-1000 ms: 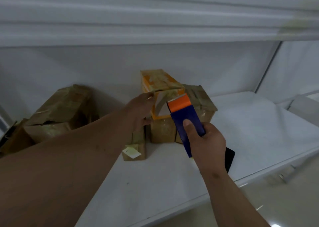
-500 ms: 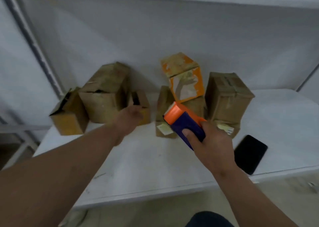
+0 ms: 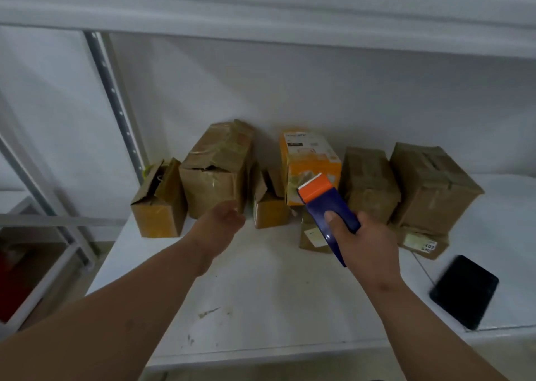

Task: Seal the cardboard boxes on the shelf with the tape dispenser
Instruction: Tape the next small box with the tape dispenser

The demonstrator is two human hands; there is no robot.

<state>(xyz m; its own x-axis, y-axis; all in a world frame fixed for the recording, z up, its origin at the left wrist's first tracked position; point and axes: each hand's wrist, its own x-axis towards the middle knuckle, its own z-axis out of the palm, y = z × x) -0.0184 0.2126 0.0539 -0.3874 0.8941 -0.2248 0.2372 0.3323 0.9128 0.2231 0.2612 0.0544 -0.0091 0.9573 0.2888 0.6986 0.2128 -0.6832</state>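
Observation:
My right hand (image 3: 368,244) grips a blue tape dispenser (image 3: 330,209) with an orange head, held in front of the orange box (image 3: 310,160). My left hand (image 3: 220,221) hovers open and empty just below a large taped brown box (image 3: 217,172). A small open-flapped box (image 3: 158,201) stands at the far left, and another small open box (image 3: 268,204) sits between the large box and the orange one. Two brown boxes (image 3: 369,182) (image 3: 432,186) stand to the right. All rest on the white shelf (image 3: 261,293).
A black phone (image 3: 464,290) lies flat near the shelf's front right edge. A small labelled box (image 3: 420,244) sits under the rightmost brown box. A metal upright (image 3: 116,102) runs up at the left, and another shelf board (image 3: 261,9) hangs overhead.
The view has swung left and back, showing the whole row of boxes. My left hand has come off the orange box and moved left toward the large brown box. The dispenser stays in my right hand.

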